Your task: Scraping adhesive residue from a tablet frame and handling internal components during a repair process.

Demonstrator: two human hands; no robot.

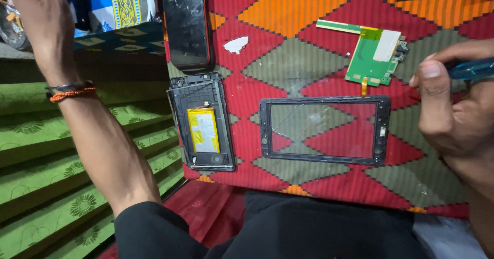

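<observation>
Tablet parts laid out on a patterned cloth (309,43)

A blue-handled tool (471,69) is gripped by the right hand (453,110) at three o'clock; the left hand's (38,17) grip cannot be told.

A woven cloth (309,58) in red, orange and grey-green diamonds covers the work surface. On it lies an empty black screen frame (324,130). Left of the frame sits an opened back shell (201,122) (yellow battery inside); above that, a dark tablet (185,22), possibly face-down. Up-right of the frame, a green circuit board (373,56).
</observation>
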